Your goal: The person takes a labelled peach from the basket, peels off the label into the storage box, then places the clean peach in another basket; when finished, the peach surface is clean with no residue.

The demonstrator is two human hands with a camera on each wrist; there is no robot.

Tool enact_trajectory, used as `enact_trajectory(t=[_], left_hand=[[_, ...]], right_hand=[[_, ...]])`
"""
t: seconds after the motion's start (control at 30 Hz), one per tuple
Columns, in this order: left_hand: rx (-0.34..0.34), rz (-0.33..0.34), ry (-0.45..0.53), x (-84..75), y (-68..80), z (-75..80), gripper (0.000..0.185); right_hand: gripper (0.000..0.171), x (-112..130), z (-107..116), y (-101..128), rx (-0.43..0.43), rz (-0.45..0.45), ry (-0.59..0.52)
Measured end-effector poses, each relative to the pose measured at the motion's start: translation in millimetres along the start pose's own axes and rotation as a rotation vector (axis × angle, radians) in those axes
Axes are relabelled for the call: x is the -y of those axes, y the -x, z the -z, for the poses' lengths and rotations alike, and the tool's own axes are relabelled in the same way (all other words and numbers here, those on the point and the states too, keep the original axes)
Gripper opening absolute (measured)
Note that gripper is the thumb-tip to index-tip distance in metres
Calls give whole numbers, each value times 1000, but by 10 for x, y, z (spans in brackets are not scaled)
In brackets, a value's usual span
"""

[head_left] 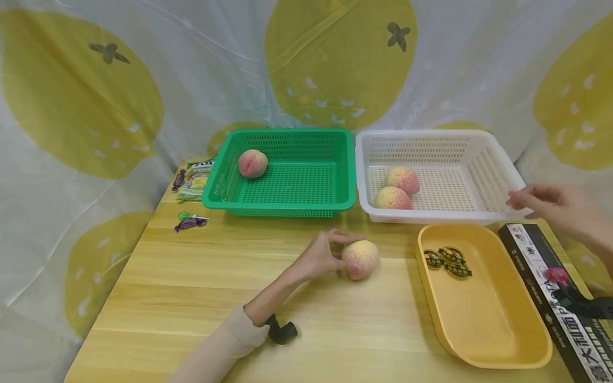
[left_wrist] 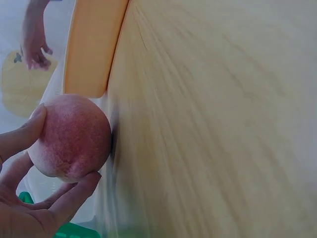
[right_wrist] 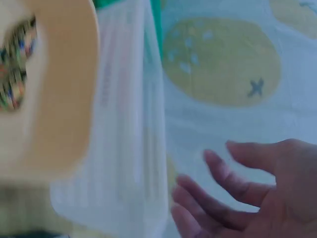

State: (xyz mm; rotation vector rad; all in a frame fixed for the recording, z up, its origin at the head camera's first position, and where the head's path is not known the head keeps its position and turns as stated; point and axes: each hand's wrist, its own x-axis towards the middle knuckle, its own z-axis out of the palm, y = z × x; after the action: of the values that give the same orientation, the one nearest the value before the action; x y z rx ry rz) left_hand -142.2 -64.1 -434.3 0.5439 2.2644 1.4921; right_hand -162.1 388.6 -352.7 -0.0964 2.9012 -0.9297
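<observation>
Peach, in front of white basket: left hand clamped it in fingertip grip; right hand stood apart, unladen. Shallow hold could have let it roll.

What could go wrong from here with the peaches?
The left hand pinches a smooth, round peach; if that grip slips, it might roll across the table.
The right hand, by the right end of the white basket, could bump it and jostle the two peaches inside.
</observation>
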Motion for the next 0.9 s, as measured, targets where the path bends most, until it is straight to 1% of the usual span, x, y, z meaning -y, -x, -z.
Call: enact_trajectory(t=[0.07,0.13,0.23,0.27,0.33,0.4,0.47,0.57,0.63,0.67,0.7,0.77,0.8,0.83,0.9], left_hand=[[10,-11,-29,-12,2,1,64],[17,-18,-51,-24,3,-1,64],[26,-29,-80,-44,-2,-12,64],[28,-31,-88,-53,-2,-18,63],[34,-33,-108,-74,-1,-34,63],[41,-39,-134,-92,0,-50,62],[57,-53,-159,-109,0,-59,60],[109,-110,-202,-170,-6,-34,59],[177,-175,-192,-270,-23,9,59],[215,-216,-175,-343,-39,35,59],[250,-255,-151,-432,-56,62,59],[297,-320,-90,-626,-120,101,60],[304,-343,-65,-725,-164,113,60],[289,-371,-57,-815,-224,118,60],[227,-390,-46,-961,-378,106,61]], right_hand=[[48,-99,110,-154,-30,-17,14],[55,-231,175,-310,-1,-2,8],[68,-474,207,-505,143,-3,-86],[70,-559,207,-557,189,-3,-108],[67,-715,186,-631,261,-6,-175],[64,-850,153,-687,289,3,-238],[63,-956,124,-724,301,32,-331],[63,-1072,88,-762,380,106,-604],[64,-1125,76,-771,453,147,-799],[65,-1145,70,-774,489,162,-875],[66,-1163,63,-775,514,174,-936],[67,-1183,51,-781,526,196,-999],[67,-1187,44,-788,527,207,-1011],[68,-1188,38,-799,530,218,-1020],[68,-1185,27,-829,551,240,-1055]])
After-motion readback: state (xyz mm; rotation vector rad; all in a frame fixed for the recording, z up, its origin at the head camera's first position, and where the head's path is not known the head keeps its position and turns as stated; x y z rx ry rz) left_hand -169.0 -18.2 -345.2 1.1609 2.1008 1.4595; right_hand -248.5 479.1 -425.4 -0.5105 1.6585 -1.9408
